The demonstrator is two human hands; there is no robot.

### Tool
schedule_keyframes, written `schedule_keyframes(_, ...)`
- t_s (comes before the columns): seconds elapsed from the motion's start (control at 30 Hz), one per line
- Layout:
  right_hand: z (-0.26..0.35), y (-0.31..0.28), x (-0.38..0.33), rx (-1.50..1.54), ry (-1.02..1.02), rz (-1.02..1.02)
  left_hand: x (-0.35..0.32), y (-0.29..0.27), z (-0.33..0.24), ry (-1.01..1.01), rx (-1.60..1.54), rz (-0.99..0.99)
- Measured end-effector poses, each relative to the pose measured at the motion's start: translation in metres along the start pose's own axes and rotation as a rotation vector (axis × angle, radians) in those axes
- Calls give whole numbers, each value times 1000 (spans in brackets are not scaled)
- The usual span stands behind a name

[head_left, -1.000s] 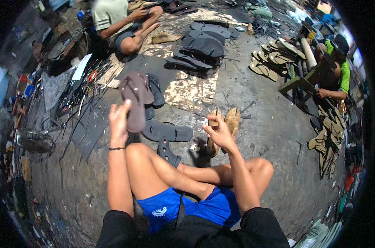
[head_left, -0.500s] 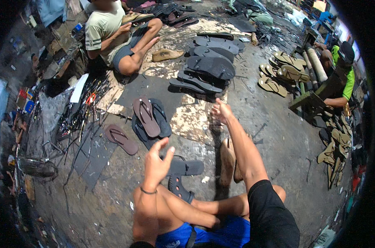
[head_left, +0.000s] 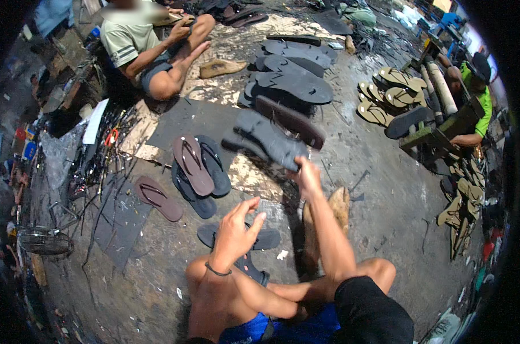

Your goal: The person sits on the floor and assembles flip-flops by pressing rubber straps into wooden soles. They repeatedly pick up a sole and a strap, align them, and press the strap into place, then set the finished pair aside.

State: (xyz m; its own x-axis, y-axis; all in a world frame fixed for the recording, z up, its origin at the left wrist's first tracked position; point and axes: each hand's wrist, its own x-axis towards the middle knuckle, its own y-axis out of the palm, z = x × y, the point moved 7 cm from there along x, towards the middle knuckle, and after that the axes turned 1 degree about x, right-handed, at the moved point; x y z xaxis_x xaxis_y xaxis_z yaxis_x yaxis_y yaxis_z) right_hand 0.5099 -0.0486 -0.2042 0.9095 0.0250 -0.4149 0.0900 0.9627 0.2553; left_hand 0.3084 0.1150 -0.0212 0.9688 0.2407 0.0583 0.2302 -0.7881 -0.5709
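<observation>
Nearest, at twelve o'clock from the lap, the left hand is raised with its palm empty, thumb apart from the fingers, a dark band round the wrist. Beyond it, partly hidden by it, a dark grey sandal lies on the floor. Toward one o'clock, two wooden lasts stand beside the right forearm, the farther one pale brown and worn.

The right hand, a little farther out, is closed on the near end of the dark grey soles – at least two, overlapping, slanting off from the fingers toward ten o'clock. They are blurred, yet the shape reads: long, slim slabs with rounded ends and a paler sheen along the upper face. Whether they carry straps I cannot tell. Just past them lies a dark brown sole at the same slant; whether it touches them is unclear.

At eleven o'clock from the lap, a glossy-strapped brown flip-flop rests over dark ones, and another brown flip-flop lies alone at ten. Farther at twelve sits a pile of dark grey sandals – with tan sandals at one and a seated co-worker at eleven.
</observation>
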Motion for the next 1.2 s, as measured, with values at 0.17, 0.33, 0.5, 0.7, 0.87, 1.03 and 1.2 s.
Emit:
schedule_keyframes(0.17, -32, -51, -137, 23, 159, 51, -16, 26, -20, 152, 110, 100)
schedule_keyframes(0.33, 25, -25, -232, 245, 218, 265, -61, 23, -61, 499, 404, -37)
schedule_keyframes(0.5, 87, -55, -333, -117, -40, 458, -122, -4, -102, 735, 206, -133)
schedule_keyframes(0.7, 150, -68, -428, -576, -799, 723, -204, -25, -125, 514, -305, 177)
schedule_keyframes(0.87, 127, -61, -459, -689, -714, 1107, -251, -22, -120, 466, -349, 464)
schedule_keyframes(1.03, 116, -67, -472, -676, -724, 1047, -274, -20, -111, 278, -374, 477)
schedule_keyframes(1.2, 112, -70, -474, -695, -755, 1014, -275, -20, -109, 374, -359, 400)
